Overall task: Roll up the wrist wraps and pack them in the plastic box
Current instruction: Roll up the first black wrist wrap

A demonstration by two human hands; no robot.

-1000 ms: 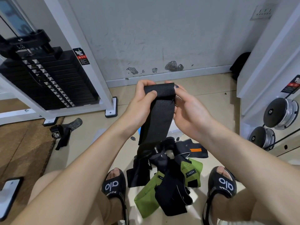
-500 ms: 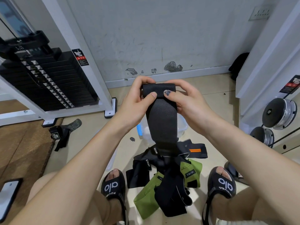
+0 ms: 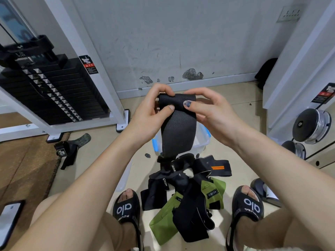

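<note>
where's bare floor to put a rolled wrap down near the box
Bare tile lies left of the plastic box, between it and the glove by the rug, and right of the box toward the dumbbells. It is crowded between the sandals, under the pile of wraps.

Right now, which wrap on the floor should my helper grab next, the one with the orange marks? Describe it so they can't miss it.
Start at the clear plastic box on the floor below the hands. Just nearer the person, the pile of wraps begins. The orange-striped wrap lies along the pile's right top edge: black, and the only one with two short orange bars.
</note>
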